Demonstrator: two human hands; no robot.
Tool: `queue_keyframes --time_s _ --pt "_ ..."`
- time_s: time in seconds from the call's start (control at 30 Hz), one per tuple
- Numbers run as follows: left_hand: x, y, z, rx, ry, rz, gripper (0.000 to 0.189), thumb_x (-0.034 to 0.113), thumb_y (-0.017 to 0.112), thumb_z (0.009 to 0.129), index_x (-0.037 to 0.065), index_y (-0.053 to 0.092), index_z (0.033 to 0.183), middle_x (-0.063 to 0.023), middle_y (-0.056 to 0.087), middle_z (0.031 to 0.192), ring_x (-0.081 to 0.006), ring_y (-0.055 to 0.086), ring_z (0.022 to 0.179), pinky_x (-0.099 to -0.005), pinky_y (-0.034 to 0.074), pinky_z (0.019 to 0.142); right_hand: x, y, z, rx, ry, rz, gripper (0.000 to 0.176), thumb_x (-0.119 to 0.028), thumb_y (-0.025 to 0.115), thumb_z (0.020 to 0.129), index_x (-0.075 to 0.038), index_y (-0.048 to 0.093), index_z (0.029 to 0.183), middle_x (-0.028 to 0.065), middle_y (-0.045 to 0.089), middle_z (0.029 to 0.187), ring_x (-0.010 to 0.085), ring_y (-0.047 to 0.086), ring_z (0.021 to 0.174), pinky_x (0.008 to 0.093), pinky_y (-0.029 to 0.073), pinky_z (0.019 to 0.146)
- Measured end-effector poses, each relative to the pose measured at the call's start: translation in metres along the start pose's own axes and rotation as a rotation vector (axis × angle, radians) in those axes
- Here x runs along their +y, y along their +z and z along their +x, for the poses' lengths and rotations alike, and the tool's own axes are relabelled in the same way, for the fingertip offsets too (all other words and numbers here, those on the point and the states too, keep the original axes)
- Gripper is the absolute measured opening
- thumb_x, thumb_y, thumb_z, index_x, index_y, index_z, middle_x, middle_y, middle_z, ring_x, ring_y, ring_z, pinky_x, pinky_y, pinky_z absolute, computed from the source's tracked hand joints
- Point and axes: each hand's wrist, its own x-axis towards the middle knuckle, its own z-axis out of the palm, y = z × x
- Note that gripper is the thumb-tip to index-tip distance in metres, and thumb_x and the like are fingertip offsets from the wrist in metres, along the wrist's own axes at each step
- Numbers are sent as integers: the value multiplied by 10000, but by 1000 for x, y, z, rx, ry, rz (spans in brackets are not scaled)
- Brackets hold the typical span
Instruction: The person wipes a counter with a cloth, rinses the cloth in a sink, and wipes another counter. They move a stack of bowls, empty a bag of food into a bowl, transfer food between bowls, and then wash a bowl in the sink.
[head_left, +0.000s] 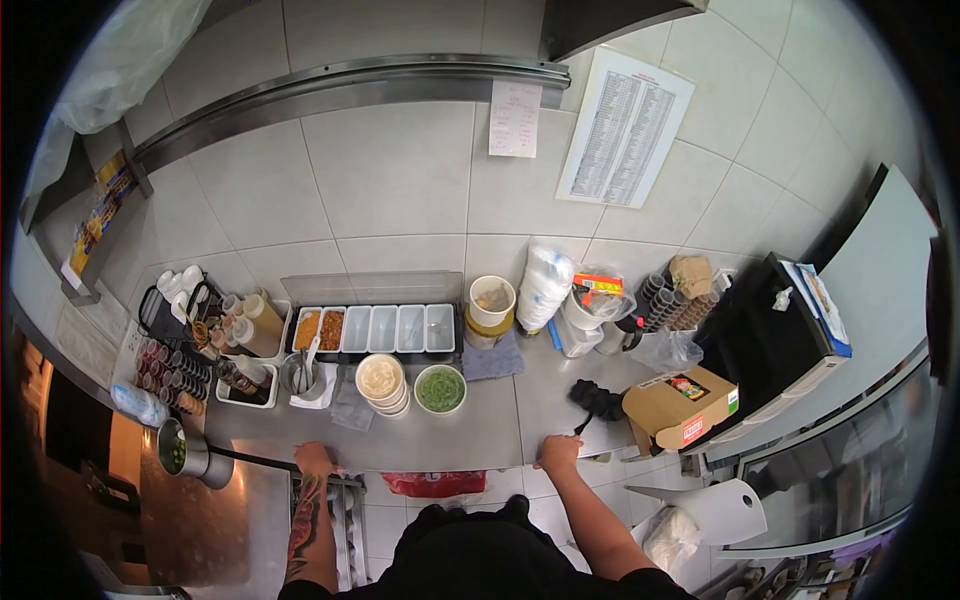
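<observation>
The left hand (315,458) rests at the front edge of the surface (480,430), right at the tip of a long dark handle (255,460). I cannot tell whether it grips the handle or only touches it. The handle runs out to 9 o'clock to a pot (185,450) holding green pieces, which stands at the surface's left corner. The right hand (558,452) lies released on the same edge and holds nothing that shows.

The main risk, as I judge it, is the pot. It sits near a corner with its handle reaching along the edge, so a push or a careless lift from the left hand could swing it and tip the contents out.

A stack of bowls (380,380) stands at 1 o'clock from the left hand, with a green bowl (440,388) just beside it. A fast reach forward could clip the stack and topple it.

At 1 o'clock from the right hand lies a black bundle (598,400), touching a box (680,405) that stands close to the edge. A sideways sweep could shove either one off.
</observation>
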Motion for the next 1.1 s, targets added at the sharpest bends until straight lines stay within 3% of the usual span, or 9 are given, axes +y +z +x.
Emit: queue_keyframes --time_s 0.47,0.87,1.1 --pt "-2 5 -1 87 45 -29 657 536 916 396 124 743 878 -67 729 906 -257 694 880 -350 479 858 2 18 10 62 23 29 683 -446 887 555 -41 717 1077 250 651 1174 483 537 1206 525 436 1017" --pt "-1 8 2 38 -5 -14 680 551 921 407 110 740 891 -75 723 936 -248 683 916 -329 501 830 0 6 4 0 17 -19 745 -473 878 579 -36 684 1150 237 638 1210 468 524 1230 531 422 1038" --pt "-1 3 0 7 8 9 682 574 910 415 124 741 899 -67 720 942 -243 680 919 -327 492 827 0 9 7 29 27 -29 691 -478 876 577 -67 706 1106 166 690 1128 399 603 1140 515 435 1023"
